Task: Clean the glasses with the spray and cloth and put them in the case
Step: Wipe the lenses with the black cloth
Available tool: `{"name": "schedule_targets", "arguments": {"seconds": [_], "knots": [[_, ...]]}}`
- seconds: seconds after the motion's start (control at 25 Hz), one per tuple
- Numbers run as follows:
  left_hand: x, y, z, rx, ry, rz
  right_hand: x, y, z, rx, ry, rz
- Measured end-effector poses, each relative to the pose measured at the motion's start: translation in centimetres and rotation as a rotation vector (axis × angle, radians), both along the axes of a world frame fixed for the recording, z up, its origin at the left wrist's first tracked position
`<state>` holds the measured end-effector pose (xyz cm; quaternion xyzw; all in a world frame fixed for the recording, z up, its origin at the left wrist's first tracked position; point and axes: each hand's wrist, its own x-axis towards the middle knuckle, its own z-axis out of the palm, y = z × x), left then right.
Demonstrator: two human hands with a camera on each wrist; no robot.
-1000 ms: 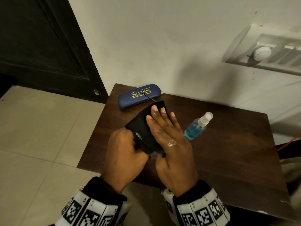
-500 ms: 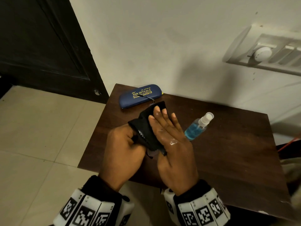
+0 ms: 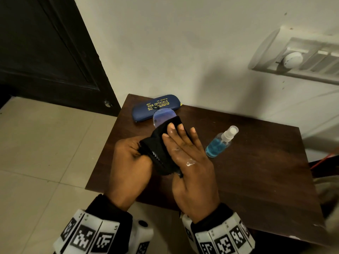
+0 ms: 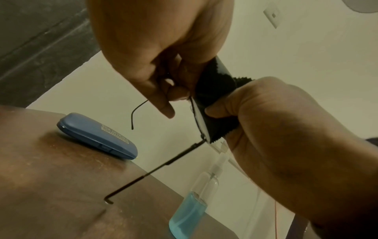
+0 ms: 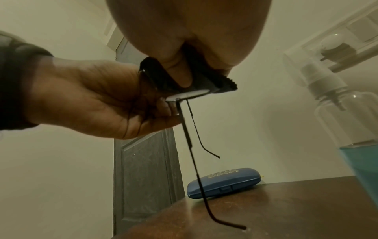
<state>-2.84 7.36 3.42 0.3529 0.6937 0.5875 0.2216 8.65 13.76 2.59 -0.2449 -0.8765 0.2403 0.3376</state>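
Above the table's front left, my left hand [image 3: 131, 162] pinches the thin-framed glasses [image 3: 162, 116] at one end. One clear lens sticks out past a black cloth [image 3: 159, 154]. My right hand [image 3: 185, 149] lies with straight fingers on top of the cloth, and its thumb [image 5: 180, 71] presses the cloth against a lens [image 5: 188, 94] from below. Both temples [image 5: 196, 169] hang unfolded toward the table. The blue case [image 3: 156, 107] lies closed at the back left. The spray bottle [image 3: 220, 143] of blue liquid stands just right of my right hand.
The small dark wooden table [image 3: 256, 171] stands against a white wall. A dark door [image 3: 45, 52] and tiled floor [image 3: 45, 153] are to the left. A white switch panel [image 3: 297, 57] is on the wall at the upper right.
A clear lens has come out from under the cloth's far edge, toward the case. Both hands stay close together above the table. Case and bottle are unmoved.
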Motion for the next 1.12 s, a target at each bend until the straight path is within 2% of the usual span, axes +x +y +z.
{"name": "schedule_targets", "arguments": {"seconds": [0.12, 0.2, 0.36, 0.44, 0.56, 0.72, 0.84, 0.96, 1.12], "knots": [[0.2, 0.0, 0.8, 0.004, 0.008, -0.051, 0.0, 0.2, 0.0, -0.023, -0.001, -0.057], [0.4, 0.0, 0.9, -0.007, 0.082, -0.095, 0.0, 0.4, 0.1, -0.041, 0.000, -0.065], [0.1, -0.2, 0.4, -0.017, 0.187, -0.073, 0.2, 0.5, 0.3, -0.005, -0.005, 0.067], [0.2, -0.3, 0.4, -0.065, 0.151, -0.042, 0.3, 0.3, 0.4, -0.001, 0.008, 0.168], [0.0, -0.1, 0.8, -0.044, 0.015, -0.006, 0.4, 0.2, 0.4, -0.171, 0.187, 0.171], [-1.0, 0.2, 0.7, -0.020, -0.104, 0.112, 1.2, 0.7, 0.4, -0.512, 0.533, -0.026], [-1.0, 0.1, 1.1, -0.031, -0.114, 0.122, 1.5, 1.2, 0.2, -0.664, 0.642, -0.104], [-0.8, 0.1, 1.2, -0.033, -0.124, 0.113, 1.2, 0.6, 0.3, -0.531, 0.509, 0.016], [-1.0, 0.2, 0.7, -0.018, -0.126, 0.158, 0.8, -0.5, -0.7, -0.111, 0.002, 0.104]]}}
